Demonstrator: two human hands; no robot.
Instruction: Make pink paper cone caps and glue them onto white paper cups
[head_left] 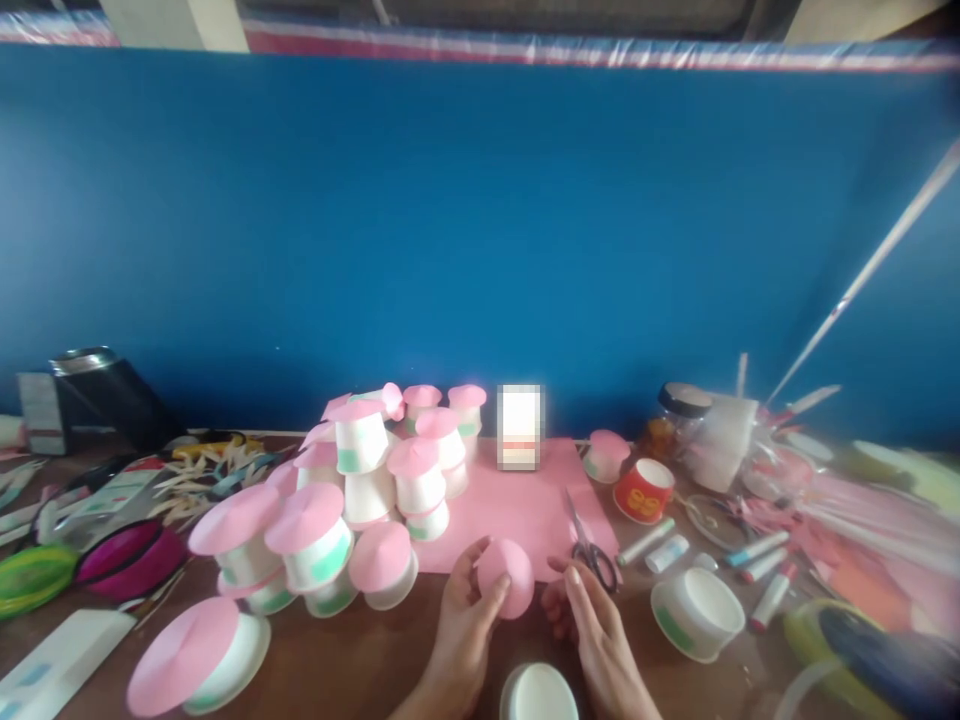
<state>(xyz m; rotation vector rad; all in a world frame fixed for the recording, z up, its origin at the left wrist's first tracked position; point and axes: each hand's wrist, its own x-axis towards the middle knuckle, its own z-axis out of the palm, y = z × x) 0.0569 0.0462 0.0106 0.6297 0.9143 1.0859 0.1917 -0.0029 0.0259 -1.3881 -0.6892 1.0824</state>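
Observation:
My left hand (469, 615) pinches a small pink paper cone (511, 578) by its edge, thumb on the near side. Just right of the cone, my right hand (589, 620) has its fingers curled in toward the thumb; whatever may be between them is too small or blurred to make out. Scissors (595, 562) lie beside it, blades on the pink paper sheet (491, 520). Below and between both hands stands a white paper cup (541, 692). Another white cup (699, 612) with a green patch sits to the right.
Several cups with pink paper tops (309, 535) are stacked at the left. Markers (772, 598), a red cup (643, 490) and a lidded jar (679, 410) stand or lie at the right. A black tumbler (109, 395) leans far left. A blue wall (480, 220) rises behind.

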